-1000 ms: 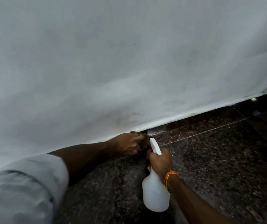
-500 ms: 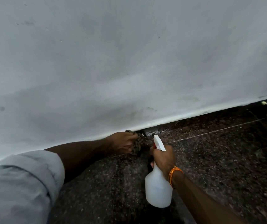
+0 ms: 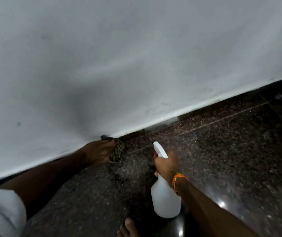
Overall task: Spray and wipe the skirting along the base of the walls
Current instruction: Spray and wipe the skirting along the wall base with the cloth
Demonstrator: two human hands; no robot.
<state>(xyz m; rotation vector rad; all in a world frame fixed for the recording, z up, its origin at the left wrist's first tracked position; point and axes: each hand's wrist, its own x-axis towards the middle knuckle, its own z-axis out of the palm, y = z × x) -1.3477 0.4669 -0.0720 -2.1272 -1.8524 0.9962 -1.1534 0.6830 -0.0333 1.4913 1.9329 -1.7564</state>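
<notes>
Left hand (image 3: 98,153) grips patterned woven cloth (image 3: 118,151) against white skirting (image 3: 162,118). Right hand (image 3: 166,165) grips translucent plastic bottle (image 3: 165,200) neck over speckled polished floor (image 3: 230,151).

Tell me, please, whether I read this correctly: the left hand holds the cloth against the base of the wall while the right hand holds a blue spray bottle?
Not quite: the bottle is white, not blue, as the head view shows. The rest stands: the left hand holds the cloth against the base of the wall, and the right hand holds the bottle.
</notes>
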